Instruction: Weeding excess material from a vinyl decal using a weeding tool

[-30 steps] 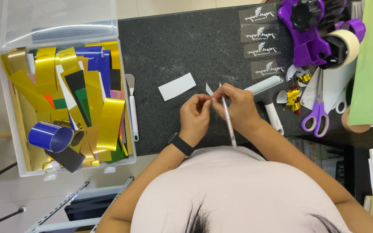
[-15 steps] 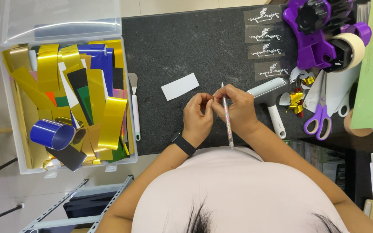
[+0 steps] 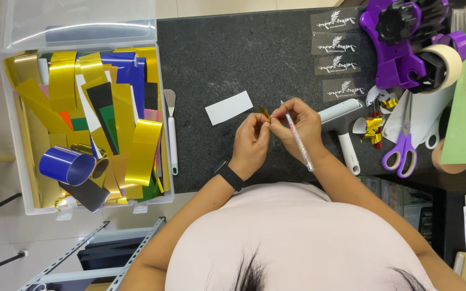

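We see both hands meeting over the dark speckled worktop [image 3: 217, 64], just in front of the person's chest. The left hand [image 3: 251, 144] has its fingers pinched together on a small scrap of gold foil [image 3: 265, 113], which sticks up between the two hands. The right hand [image 3: 299, 127] also closes its fingertips on that scrap, and at the same time it grips a thin pen-like tool [image 3: 299, 145] that runs slanting down across the hand toward the wrist. A black watch [image 3: 228, 175] sits on the left wrist. Just beyond the hands lies a white rectangular card [image 3: 228, 107], flat on the worktop and apart from the fingers. To the left stands a clear plastic box [image 3: 17, 161] filled with strips of gold, blue, black and green foil, with a blue foil roll [image 3: 67, 166] lying at the near side. Between the box and the hands lies a small white-handled spatula [image 3: 171, 129]. To the right of the hands we see a white roller [image 3: 343, 129], purple-handled scissors [image 3: 401, 148], some crumpled gold foil bits [image 3: 374, 129], a purple tape dispenser [image 3: 405, 37] with a roll of pale tape [image 3: 446, 59], and a row of dark labels [image 3: 334, 54] at the far edge.
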